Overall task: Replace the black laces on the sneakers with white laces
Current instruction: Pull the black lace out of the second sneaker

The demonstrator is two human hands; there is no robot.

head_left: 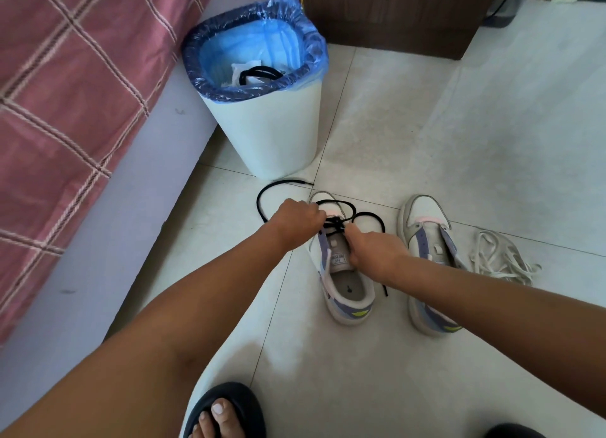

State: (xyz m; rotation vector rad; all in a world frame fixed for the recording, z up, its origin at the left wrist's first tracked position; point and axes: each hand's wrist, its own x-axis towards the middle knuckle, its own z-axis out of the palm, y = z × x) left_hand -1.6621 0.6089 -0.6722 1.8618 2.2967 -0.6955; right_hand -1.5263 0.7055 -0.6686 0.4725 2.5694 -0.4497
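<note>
A: Item one, nearest: a foot in a black sandal (226,408) on the tiled floor (426,126).

B: Next, the hands?

A: Left hand (296,219) and right hand (373,252), both over the left sneaker (344,283). Fingers curled at the black lace (357,216) near the toe-end eyelets; the fingertips are hidden, so I cannot tell what they pinch.

B: The other shoe?

A: Right sneaker (426,260), no lace in it, white laces (501,257) heaped just beside it.

B: Risks?

A: Likely the lace snags in an eyelet if tugged crooked, dragging the shoe; the loose loops could knot.

B: Farthest?

A: Bin (262,109) with blue liner by the bed, another black lace (259,73) inside.
</note>
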